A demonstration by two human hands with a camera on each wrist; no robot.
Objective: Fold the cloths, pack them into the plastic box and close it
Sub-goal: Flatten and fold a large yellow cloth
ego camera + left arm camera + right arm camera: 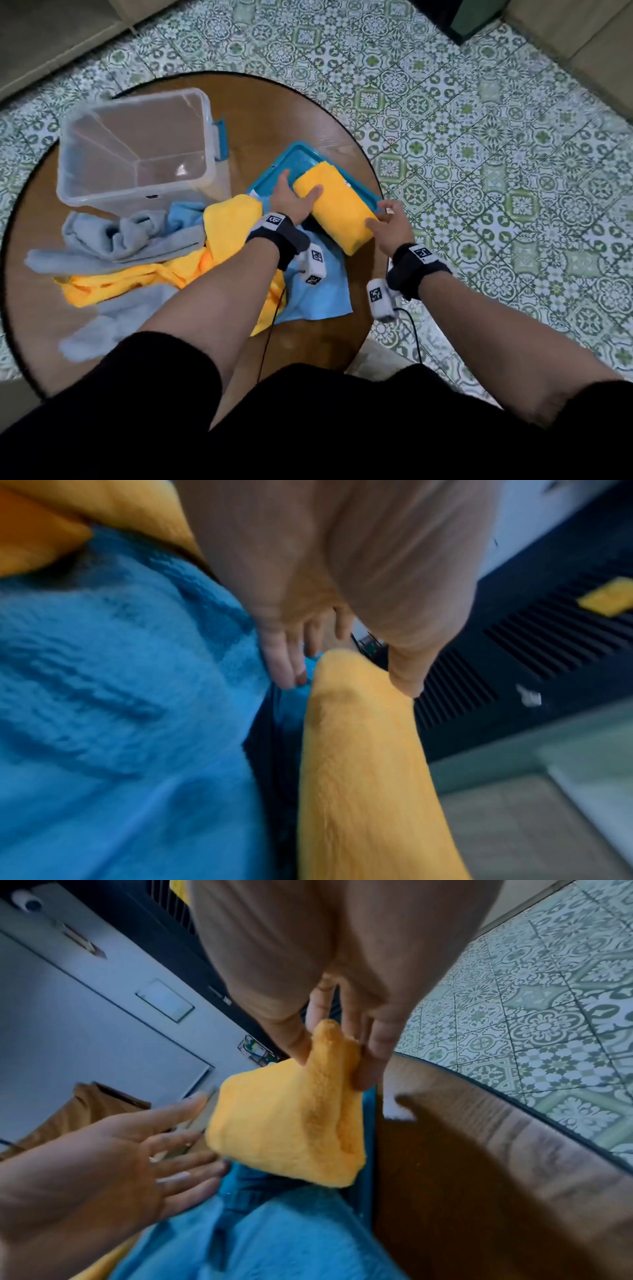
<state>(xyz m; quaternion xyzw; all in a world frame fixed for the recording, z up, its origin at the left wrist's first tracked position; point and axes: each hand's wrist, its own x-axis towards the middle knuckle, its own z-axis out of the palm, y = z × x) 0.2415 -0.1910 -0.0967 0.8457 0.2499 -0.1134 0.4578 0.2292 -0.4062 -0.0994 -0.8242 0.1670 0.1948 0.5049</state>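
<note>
A folded yellow cloth [334, 205] lies across the blue lid [284, 161] on the round wooden table. My left hand [298, 192] is at its far left end, thumb resting on top and fingers [284, 664] straight alongside it. My right hand [380, 216] pinches the cloth's near right corner [335, 1047] between thumb and fingers, lifting that corner. In the right wrist view the left hand [137, 1150] shows spread and flat beside the yellow cloth [284, 1131]. The clear plastic box [137, 195] stands open and empty at the table's back left.
A loose heap of grey [130, 240], yellow [171, 274] and light blue [315, 291] cloths covers the near half of the table. Another grey cloth [113, 318] hangs at the near left edge. The table rim [370, 164] runs close behind the lid, with tiled floor beyond.
</note>
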